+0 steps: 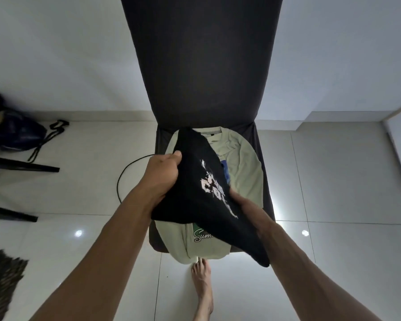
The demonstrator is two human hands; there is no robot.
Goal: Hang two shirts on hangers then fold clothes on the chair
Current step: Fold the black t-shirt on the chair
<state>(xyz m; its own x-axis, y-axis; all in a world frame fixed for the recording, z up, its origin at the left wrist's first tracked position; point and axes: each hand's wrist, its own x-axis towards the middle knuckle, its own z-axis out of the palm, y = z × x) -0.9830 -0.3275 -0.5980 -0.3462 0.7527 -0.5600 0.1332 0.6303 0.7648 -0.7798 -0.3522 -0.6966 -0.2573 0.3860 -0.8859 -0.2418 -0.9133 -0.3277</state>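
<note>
My left hand (pixel 163 174) and right hand (pixel 243 202) both grip the black shirt (pixel 202 181) above the beige shirt (pixel 243 163) on the chair (pixel 204 66)

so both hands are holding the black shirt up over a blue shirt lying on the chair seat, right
Not quite. The head view shows both hands, left hand and right hand, holding the black shirt over the chair seat, but the shirt lying there is pale beige, not blue. Only a small blue patch shows on it.
</note>
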